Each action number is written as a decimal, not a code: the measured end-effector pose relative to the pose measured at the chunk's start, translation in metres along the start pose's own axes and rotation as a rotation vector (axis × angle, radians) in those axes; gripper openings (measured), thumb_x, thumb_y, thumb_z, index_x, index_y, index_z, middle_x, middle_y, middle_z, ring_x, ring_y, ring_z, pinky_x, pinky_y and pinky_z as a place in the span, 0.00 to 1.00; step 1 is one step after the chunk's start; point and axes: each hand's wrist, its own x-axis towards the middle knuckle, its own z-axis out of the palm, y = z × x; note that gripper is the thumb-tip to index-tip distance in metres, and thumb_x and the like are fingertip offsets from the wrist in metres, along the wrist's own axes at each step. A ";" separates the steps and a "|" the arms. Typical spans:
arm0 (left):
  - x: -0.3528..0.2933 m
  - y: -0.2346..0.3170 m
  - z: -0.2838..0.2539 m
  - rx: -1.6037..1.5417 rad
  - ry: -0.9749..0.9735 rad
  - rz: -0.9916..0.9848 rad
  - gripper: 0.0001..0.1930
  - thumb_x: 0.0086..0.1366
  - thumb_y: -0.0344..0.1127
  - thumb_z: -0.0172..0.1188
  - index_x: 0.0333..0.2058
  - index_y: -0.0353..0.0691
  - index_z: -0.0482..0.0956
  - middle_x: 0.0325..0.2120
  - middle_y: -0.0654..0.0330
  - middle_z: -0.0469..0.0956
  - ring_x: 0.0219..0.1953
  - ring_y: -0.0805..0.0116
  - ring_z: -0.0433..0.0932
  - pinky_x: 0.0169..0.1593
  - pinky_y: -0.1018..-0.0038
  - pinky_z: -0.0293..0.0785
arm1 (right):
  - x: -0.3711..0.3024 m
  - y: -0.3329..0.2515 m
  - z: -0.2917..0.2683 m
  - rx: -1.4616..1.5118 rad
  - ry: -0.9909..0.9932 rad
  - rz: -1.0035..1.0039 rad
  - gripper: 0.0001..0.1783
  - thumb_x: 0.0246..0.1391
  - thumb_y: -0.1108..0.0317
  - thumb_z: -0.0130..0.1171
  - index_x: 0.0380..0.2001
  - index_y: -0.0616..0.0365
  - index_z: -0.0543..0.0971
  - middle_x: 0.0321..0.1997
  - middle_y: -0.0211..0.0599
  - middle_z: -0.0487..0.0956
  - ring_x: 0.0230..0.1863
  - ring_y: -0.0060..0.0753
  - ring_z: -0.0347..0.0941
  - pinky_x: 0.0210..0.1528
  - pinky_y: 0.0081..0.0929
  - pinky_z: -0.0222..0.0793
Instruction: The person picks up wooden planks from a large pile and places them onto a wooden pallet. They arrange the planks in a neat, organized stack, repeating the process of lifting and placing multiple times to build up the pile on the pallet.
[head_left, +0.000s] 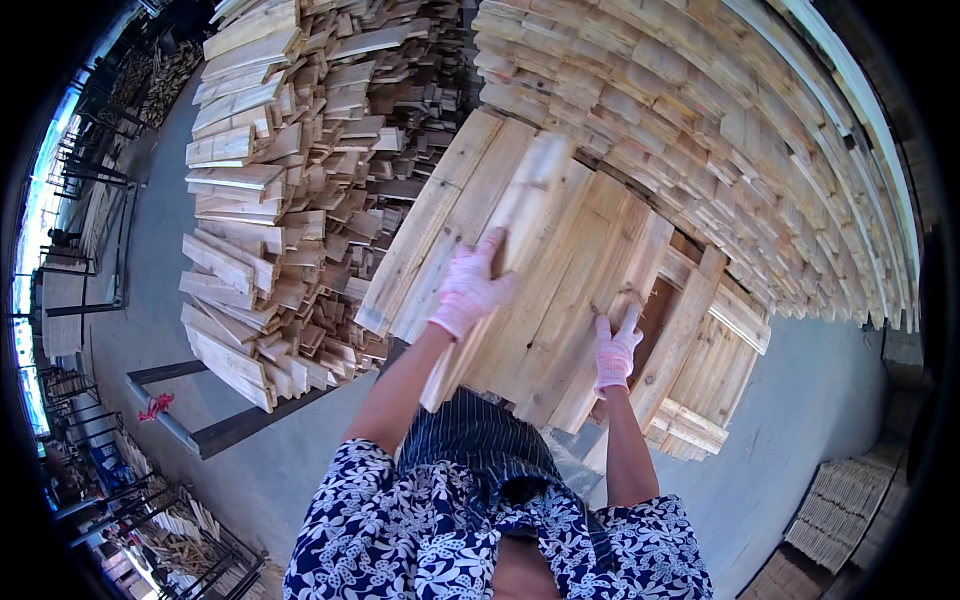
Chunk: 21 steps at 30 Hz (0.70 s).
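Observation:
Both my hands wear pale pink gloves. My left hand (470, 287) grips a long wooden board (530, 195), its thumb and fingers spread across the wood. That board is raised on edge over a row of boards, and its far end is smeared by motion. My right hand (617, 350) rests with stretched fingers at the near right part of the row, on the outer light board (632, 262). Several flat boards (565, 290) lie side by side between my hands. Right of them, a separate narrow plank (683, 330) crosses a gap.
A tall heap of loose boards (235, 150) stands at the left, and a wide stack of boards (690, 130) rises behind. A metal frame (250, 425) with a red tie (155, 406) sits low on the left. Bundled wood (840, 510) lies at the lower right.

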 end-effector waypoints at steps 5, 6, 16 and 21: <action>0.041 -0.110 -0.136 -0.802 0.036 -0.105 0.40 0.61 0.41 0.68 0.71 0.49 0.62 0.44 0.56 0.80 0.43 0.68 0.77 0.47 0.72 0.78 | 0.022 0.024 0.008 0.054 0.007 -0.032 0.47 0.63 0.47 0.58 0.78 0.40 0.47 0.67 0.66 0.61 0.62 0.66 0.68 0.64 0.51 0.67; 0.051 -0.141 -0.161 -0.812 -0.038 -0.151 0.38 0.63 0.40 0.67 0.70 0.50 0.63 0.46 0.59 0.80 0.42 0.69 0.77 0.44 0.74 0.78 | 0.019 0.021 0.011 0.046 -0.004 -0.016 0.47 0.64 0.47 0.58 0.78 0.40 0.47 0.67 0.67 0.61 0.63 0.66 0.68 0.64 0.51 0.67; 0.097 -0.197 -0.087 -0.955 -0.334 -0.346 0.35 0.70 0.30 0.61 0.73 0.49 0.59 0.55 0.63 0.76 0.53 0.73 0.76 0.57 0.74 0.76 | 0.030 0.027 -0.013 -0.021 -0.046 -0.004 0.50 0.57 0.41 0.61 0.76 0.39 0.50 0.70 0.70 0.58 0.68 0.72 0.62 0.69 0.55 0.61; 0.073 -0.177 -0.099 -0.778 -0.115 -0.124 0.39 0.66 0.21 0.62 0.72 0.46 0.58 0.57 0.59 0.75 0.52 0.71 0.77 0.55 0.76 0.77 | 0.024 0.014 -0.084 -0.512 -0.009 0.203 0.54 0.52 0.40 0.67 0.76 0.37 0.50 0.73 0.62 0.57 0.74 0.63 0.55 0.70 0.60 0.57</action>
